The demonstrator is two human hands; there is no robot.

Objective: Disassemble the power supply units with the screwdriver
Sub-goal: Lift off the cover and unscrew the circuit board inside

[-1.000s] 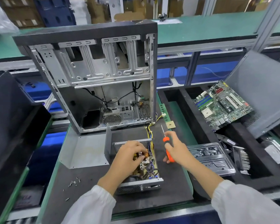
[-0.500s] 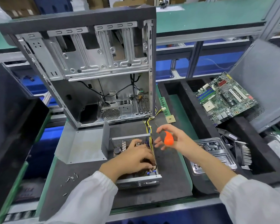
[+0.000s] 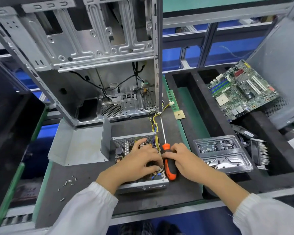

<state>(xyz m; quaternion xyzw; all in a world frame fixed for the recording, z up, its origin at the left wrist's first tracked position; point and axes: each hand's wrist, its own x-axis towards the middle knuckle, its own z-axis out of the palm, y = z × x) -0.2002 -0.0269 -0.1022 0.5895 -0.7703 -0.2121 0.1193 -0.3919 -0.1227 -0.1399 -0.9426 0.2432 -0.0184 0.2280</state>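
Left hand (image 3: 141, 160) fingers curled downward (palm down); right hand (image 3: 182, 159) lies flat.

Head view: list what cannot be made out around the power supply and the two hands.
- Power supply board, head view: largely covered by the left hand.
- Left fingertips: buried among components, what they touch is hidden.
- Right hand on the screwdriver: grip or mere rest unclear.
- Loose screws: too small to type.

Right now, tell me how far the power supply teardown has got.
Done: cover off beside the power supply, loose screws on the mat. In hand: left hand reaches among the insides, right hand rests on the screwdriver. Left: board and wires still inside.
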